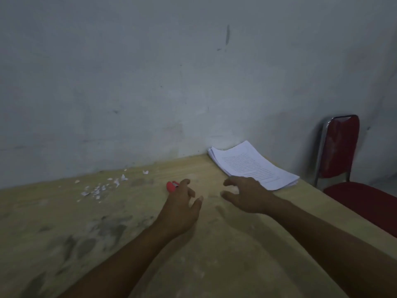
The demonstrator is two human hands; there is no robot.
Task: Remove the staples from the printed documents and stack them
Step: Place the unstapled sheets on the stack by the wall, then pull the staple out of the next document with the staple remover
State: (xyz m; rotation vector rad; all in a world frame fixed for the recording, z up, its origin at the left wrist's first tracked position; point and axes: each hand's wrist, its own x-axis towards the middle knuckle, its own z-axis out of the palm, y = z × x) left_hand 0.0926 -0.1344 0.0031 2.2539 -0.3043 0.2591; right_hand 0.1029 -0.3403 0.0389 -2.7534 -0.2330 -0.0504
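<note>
Just beyond the right hand, paper stack, left hand beside red tool, both hands loosely spread, empty

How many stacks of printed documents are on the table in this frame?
1. The stack of documents lies at the table's far right corner by the wall, just beyond the right hand. Any others would be out of view.
</note>
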